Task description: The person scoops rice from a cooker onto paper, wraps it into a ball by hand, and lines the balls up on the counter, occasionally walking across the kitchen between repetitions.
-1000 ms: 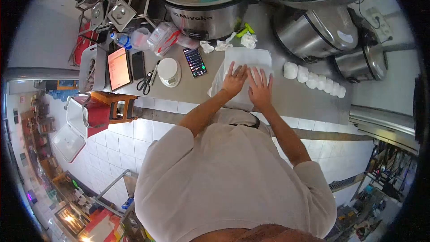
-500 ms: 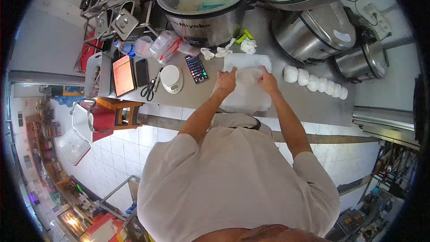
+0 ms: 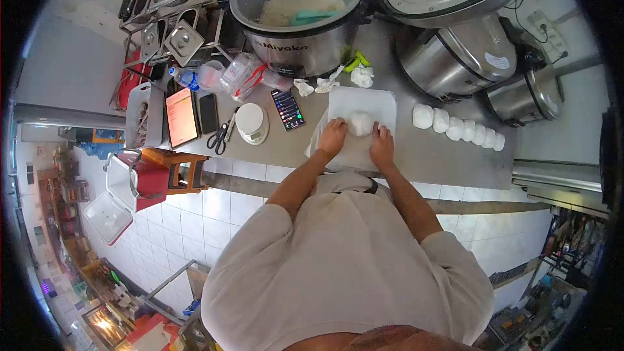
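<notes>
A rounded white bundle [image 3: 360,123], apparently rice in a thin wrap, sits on a stack of white paper sheets [image 3: 364,98] at the table's front edge. Left of the bundle, my left hand [image 3: 333,136] is closed, its fingertips at the sheet's side. My right hand [image 3: 382,145] is closed at the other side, with fingers pinched at the wrap by the bundle. To the right lies a row of several wrapped white bundles [image 3: 454,125].
Behind stands a big cooker [image 3: 296,49] with rice and a teal scoop [image 3: 315,17]. Crumpled paper [image 3: 362,77], a phone [image 3: 288,110], a kitchen scale [image 3: 251,121], scissors [image 3: 218,140] and a tablet [image 3: 181,117] lie leftward. More steel cookers [image 3: 448,52] stand at right.
Both hands have come back toward my body from the far part of the sheets. The rounded bundle now shows plainly between them, where thin wrap covered it before.
</notes>
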Available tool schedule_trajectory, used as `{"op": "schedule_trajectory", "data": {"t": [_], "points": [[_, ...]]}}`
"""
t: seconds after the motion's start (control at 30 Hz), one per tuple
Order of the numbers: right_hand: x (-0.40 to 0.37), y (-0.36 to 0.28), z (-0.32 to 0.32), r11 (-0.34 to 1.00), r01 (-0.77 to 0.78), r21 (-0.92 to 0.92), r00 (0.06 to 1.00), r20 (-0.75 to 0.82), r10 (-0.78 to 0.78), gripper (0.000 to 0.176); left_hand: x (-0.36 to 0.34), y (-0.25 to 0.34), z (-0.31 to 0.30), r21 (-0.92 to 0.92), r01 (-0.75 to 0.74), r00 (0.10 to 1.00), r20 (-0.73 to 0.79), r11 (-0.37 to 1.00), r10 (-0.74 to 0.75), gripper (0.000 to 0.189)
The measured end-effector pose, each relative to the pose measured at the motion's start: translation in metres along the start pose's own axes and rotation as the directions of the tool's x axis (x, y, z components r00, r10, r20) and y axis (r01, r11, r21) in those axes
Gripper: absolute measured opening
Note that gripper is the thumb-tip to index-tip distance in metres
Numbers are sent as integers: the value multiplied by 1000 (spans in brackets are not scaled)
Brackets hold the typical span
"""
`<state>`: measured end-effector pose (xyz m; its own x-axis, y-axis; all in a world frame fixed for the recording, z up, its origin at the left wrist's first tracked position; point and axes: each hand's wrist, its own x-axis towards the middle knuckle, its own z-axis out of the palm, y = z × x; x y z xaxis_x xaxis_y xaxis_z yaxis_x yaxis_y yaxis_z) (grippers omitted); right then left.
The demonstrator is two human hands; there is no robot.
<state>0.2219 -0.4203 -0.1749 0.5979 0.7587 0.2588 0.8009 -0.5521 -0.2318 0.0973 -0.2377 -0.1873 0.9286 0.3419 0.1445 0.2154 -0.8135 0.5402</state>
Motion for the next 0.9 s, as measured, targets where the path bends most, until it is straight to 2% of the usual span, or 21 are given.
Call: {"op": "schedule_trajectory", "data": {"t": [0.03, 0.07, 0.1, 0.13, 0.17, 0.23, 0.27, 0.3, 0.37, 0.47, 0.57, 0.67, 0.77, 0.87, 0.9], "points": [[1, 6, 13, 998, -29, 58, 999, 25, 27, 34, 9, -6, 4, -50, 74, 996, 60, 996, -71, 21], [1, 12, 26, 992, -62, 114, 997, 52, 57, 34, 20, -13, 8, -61, 63, 997, 38, 996, -61, 26], [3, 24, 43, 918, -249, 308, 961, 194, 195, 35, 30, -30, 27, -73, 51, 999, 18, 996, -49, 31], [6, 40, 61, 775, -436, 458, 889, 353, 291, 37, 38, -46, 42, -87, 36, 999, -2, 996, -37, 35], [7, 40, 60, 609, -579, 542, 810, 468, 353, 39, 45, -57, 53, -120, 41, 994, 110, 992, -28, 45], [8, 26, 42, 238, -771, 591, 626, 632, 456, 44, 44, -20, 0, -182, -74, 997, 24, 980, 80, 43], [12, 13, 30, 49, -804, 592, 537, 688, 489, 47, 42, -3, -23, -210, -141, 990, -19, 968, 140, 41], [11, 3, 26, -117, -758, 641, 492, 681, 542, 46, 38, 1, -19, -437, -40, 995, 62, 899, 74, 40], [7, -13, 22, -425, -565, 707, 377, 679, 629, 45, 25, 6, -2, -758, 230, 955, 296, 611, 7, 36], [-3, -32, -15, -392, -477, 786, 347, 579, 738, 45, 15, 33, -18, -838, 504, 851, 524, 210, 50, 36], [-23, -33, -62, -320, -504, 802, 334, 523, 784, 45, 18, 65, -35, -760, 625, 712, 648, 179, 268, 35], [-57, -24, -117, -360, -445, 820, 390, 540, 746, 43, 29, 110, -43, -705, 673, 608, 700, 224, 374, 33], [-75, -19, -156, -122, -325, 938, 260, 212, 942, 40, 16, 182, -18, -743, 435, 833, 546, 509, 85, 29], [-112, 12, -190, -23, -501, 865, 139, 107, 985, 40, -11, 246, 33, -661, 88, 971, 225, 745, 86, 29], [-124, 23, -195, -30, -408, 912, 94, 74, 993, 45, -22, 262, 61, -672, 143, 966, 254, 727, 46, 32]]}}
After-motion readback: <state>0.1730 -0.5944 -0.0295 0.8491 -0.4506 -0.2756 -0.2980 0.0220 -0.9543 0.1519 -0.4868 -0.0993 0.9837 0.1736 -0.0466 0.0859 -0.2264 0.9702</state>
